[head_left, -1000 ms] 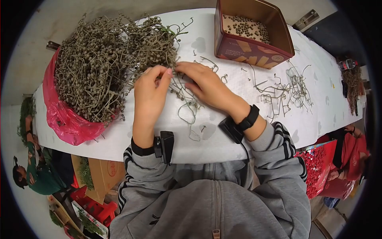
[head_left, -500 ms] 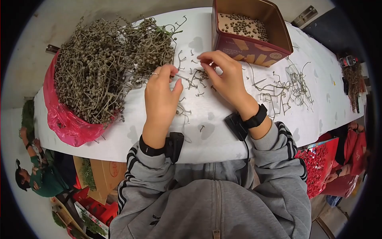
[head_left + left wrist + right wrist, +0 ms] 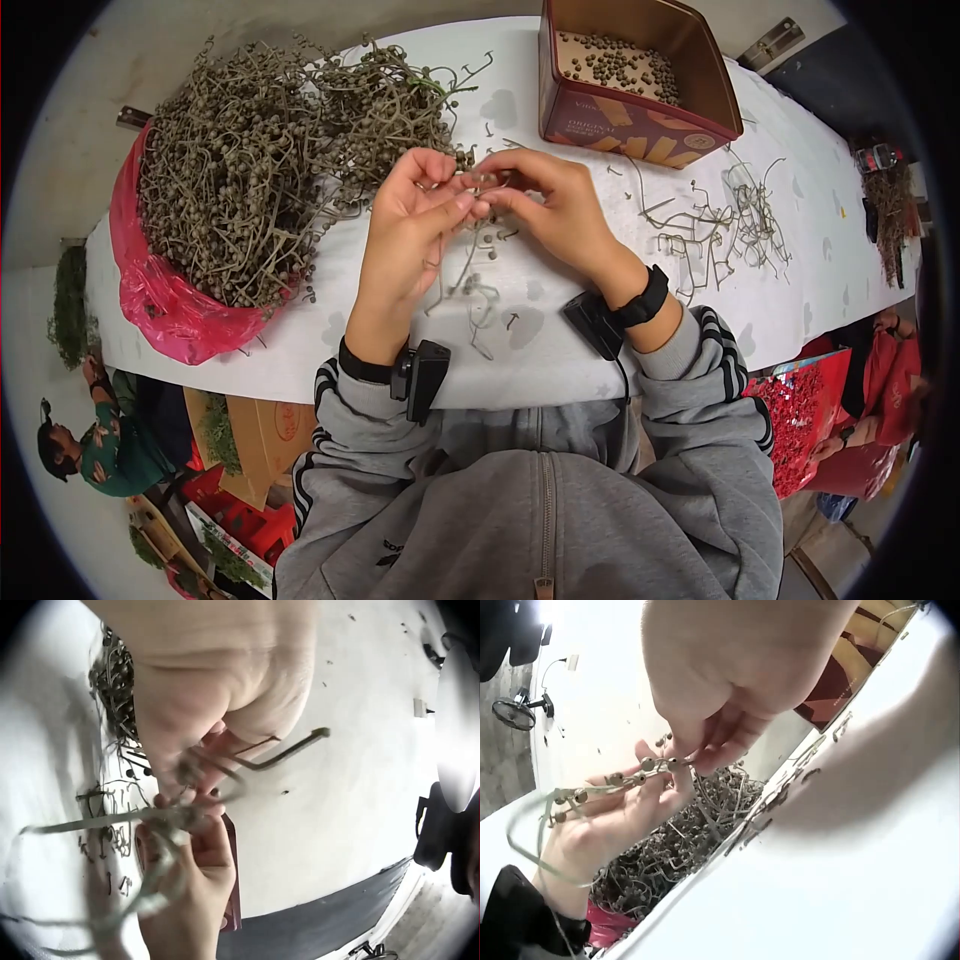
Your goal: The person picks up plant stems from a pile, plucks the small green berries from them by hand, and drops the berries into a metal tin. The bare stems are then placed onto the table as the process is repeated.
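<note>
Between both hands is a thin stem with small round pods [image 3: 615, 780], seen across the left palm in the right wrist view. My left hand [image 3: 405, 225] pinches it with thumb and fingers, palm turned up. My right hand [image 3: 565, 205] meets it at the fingertips, thumb and index finger pinching the stem's end. Loose curved stalks [image 3: 67, 825] hang below the hands in the left wrist view. Left of the hands, a large heap of podded stems [image 3: 230, 170] fills a pink plastic bag [image 3: 165, 315].
A dark red tin [image 3: 640, 130] holding loose round pods stands at the back right. Bare stalks [image 3: 750, 225] lie on the white-covered table [image 3: 600, 380] at the right. One person in green [image 3: 120, 450] is at the far left, another in red [image 3: 885, 400] at the far right.
The hands moved apart from the heap's edge, the right toward the tin, then came together over the table. The left palm has turned up, with a podded stem between the hands.
</note>
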Demonstrator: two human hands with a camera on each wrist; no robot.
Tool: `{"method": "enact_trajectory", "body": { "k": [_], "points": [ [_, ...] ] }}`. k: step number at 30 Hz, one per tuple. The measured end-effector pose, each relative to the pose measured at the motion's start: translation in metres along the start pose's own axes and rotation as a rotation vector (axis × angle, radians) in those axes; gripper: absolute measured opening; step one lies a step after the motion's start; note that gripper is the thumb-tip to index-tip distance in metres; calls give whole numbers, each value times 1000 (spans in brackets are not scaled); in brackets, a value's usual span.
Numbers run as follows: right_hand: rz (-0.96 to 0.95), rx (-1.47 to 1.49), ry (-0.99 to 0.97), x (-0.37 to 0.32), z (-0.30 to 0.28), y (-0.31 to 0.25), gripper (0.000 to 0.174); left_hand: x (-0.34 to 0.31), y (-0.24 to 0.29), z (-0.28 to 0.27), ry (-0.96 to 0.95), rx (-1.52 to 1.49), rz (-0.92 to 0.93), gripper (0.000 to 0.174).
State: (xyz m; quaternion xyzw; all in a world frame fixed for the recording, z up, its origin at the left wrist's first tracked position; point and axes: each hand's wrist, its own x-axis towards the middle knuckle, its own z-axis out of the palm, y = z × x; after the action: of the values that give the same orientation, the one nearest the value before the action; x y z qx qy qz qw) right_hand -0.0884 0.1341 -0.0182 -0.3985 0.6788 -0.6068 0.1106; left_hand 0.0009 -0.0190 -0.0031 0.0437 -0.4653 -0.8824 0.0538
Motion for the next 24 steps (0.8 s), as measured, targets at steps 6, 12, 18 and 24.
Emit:
{"method": "enact_trajectory", "body": {
  "k": [6, 12, 18, 24],
  "points": [
    [149, 89, 49, -2, -12, -6, 14, 3, -3, 18, 130, 358, 84, 29],
    [69, -89, 1, 0, -26, -15, 12, 0, -1, 21, 99, 719, 36, 29],
    [31, -15, -75, -1, -35, -17, 20, -5, 1, 25, 30, 632, 60, 24],
    [-140, -88, -43, 2, -33, -25, 30, -11, 0, 34, -39, 524, 44, 19]
  ]
}}
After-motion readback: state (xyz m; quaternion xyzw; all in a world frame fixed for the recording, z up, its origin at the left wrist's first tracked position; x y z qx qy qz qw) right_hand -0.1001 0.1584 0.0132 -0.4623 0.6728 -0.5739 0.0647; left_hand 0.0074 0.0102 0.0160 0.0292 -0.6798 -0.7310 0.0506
